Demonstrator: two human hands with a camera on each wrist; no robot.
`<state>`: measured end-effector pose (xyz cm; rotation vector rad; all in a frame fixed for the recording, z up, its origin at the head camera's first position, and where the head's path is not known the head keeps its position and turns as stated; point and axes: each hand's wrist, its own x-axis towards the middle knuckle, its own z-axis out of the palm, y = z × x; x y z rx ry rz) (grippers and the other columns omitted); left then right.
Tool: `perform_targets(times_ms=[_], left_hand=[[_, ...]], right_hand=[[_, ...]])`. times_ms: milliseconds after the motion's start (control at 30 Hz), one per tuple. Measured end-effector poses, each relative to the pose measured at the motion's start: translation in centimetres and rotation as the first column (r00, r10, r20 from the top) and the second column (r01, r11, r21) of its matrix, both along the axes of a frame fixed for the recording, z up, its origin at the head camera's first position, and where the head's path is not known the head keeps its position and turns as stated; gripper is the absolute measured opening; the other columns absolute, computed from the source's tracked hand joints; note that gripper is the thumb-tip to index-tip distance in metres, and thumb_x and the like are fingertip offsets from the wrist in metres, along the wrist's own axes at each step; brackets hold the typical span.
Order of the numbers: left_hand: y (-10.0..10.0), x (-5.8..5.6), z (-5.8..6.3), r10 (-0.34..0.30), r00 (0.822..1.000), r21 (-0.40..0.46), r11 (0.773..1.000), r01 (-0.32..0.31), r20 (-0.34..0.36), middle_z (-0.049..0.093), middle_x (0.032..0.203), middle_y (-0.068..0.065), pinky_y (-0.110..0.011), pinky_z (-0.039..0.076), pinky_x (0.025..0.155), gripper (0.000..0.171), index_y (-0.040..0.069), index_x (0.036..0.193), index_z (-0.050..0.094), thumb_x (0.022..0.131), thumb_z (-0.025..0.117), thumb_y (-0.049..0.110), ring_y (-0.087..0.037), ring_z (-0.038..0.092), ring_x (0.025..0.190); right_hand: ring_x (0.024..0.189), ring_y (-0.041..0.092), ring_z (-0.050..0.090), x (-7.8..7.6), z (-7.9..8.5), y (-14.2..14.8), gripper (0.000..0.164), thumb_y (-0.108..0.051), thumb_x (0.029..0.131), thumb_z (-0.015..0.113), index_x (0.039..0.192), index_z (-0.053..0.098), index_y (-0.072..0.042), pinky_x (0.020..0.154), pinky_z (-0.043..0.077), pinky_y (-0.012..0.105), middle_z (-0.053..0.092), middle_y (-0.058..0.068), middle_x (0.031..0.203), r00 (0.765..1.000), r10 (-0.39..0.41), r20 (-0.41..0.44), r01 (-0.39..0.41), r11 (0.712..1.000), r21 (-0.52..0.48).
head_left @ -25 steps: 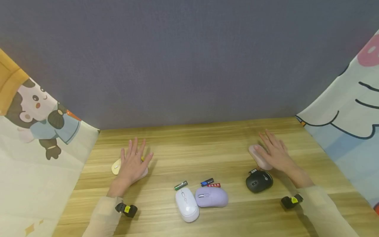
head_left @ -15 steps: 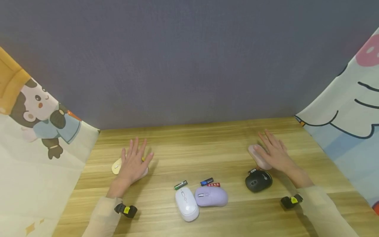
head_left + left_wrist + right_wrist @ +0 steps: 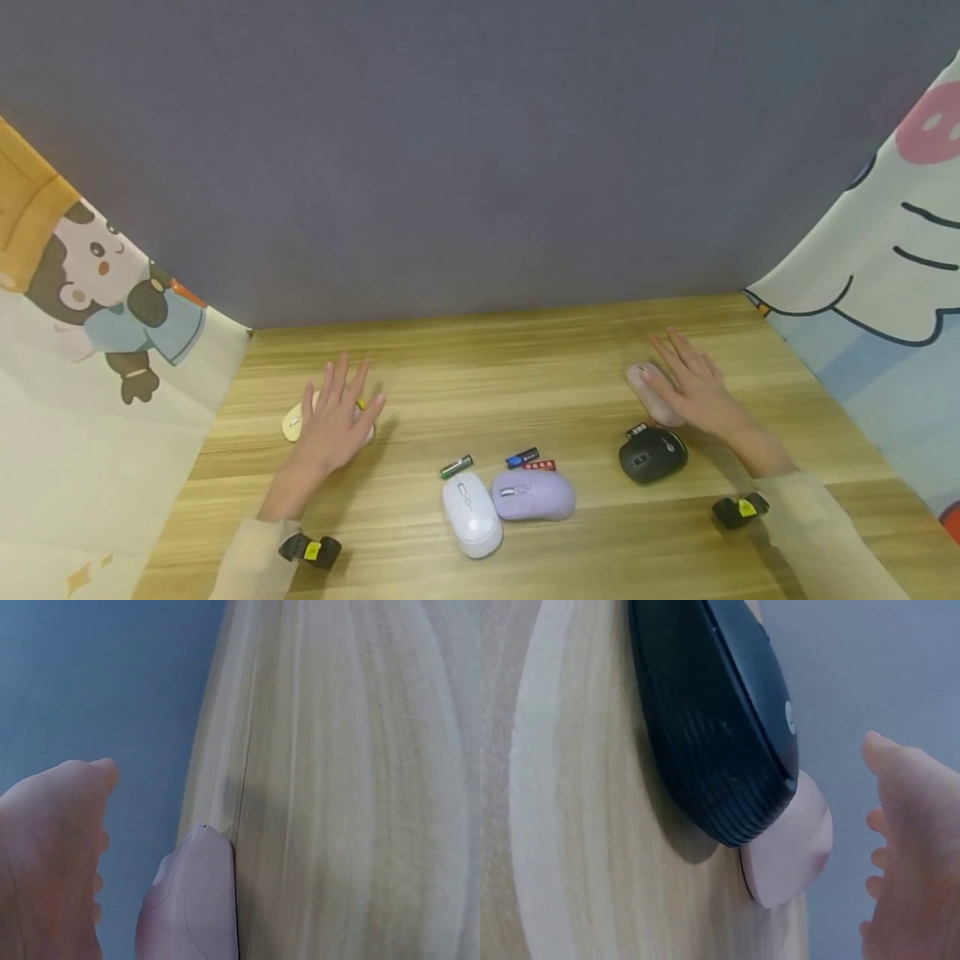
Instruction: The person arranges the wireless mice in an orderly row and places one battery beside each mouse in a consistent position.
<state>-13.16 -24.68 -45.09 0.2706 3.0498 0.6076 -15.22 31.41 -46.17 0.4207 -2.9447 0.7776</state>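
My left hand (image 3: pixel 330 429) hovers with straight, spread fingers over a yellow mouse (image 3: pixel 292 424) and a pale pink mouse (image 3: pixel 369 436), partly hiding both. In the left wrist view, a gap separates the hand (image 3: pixel 52 855) from the pink mouse (image 3: pixel 196 907). On the other side, my right hand (image 3: pixel 701 398) stretches its fingers above another pale pink mouse (image 3: pixel 647 392). The right wrist view has this hand (image 3: pixel 919 840) apart from that pink mouse (image 3: pixel 791 851). Nearer the person sits a black mouse (image 3: pixel 652 456), with a small battery (image 3: pixel 637 429) at its far edge.
A white mouse (image 3: pixel 472 517) and a lilac mouse (image 3: pixel 536 495) lie side by side at the table's front middle. Behind them are a green-and-black battery (image 3: pixel 456 467), a blue-and-black one (image 3: pixel 522 457) and a red one (image 3: pixel 542 465). A grey partition (image 3: pixel 480 167) rises at the wooden table's back edge.
The left hand and its wrist have drawn slightly back toward the person. My right hand keeps nearly the same place, and the mice and batteries show no movement of their own.
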Motion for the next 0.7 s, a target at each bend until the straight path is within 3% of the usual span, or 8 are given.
perform_targets(times_ms=[333,700], left_hand=[[-0.5,1.4,-0.4,-0.008,1.000,0.004,1.000,0.008,0.030,0.004,0.170,-0.027,-0.072,-0.002,0.122,0.074,0.008,0.164,0.024,0.109,0.036,0.055,-0.046,0.001,0.157],[-1.1,3.0,-0.6,-0.041,0.999,0.023,0.999,0.042,-0.015,0.018,0.167,-0.031,-0.071,0.010,0.122,0.066,0.003,0.160,0.035,0.109,0.045,0.045,-0.049,0.012,0.155]], right_hand=[[0.153,0.055,0.012,0.2,0.0,0.1,0.069,-0.040,0.108,0.048,0.163,0.025,-0.004,0.117,0.009,0.079,0.009,0.030,0.169,1.000,0.010,0.008,-0.010,1.000,0.003],[0.147,0.059,0.023,0.7,-0.1,-0.2,0.071,-0.040,0.105,0.055,0.160,0.033,-0.002,0.112,0.019,0.081,0.021,0.033,0.165,1.000,0.015,0.018,-0.015,0.999,0.030]])
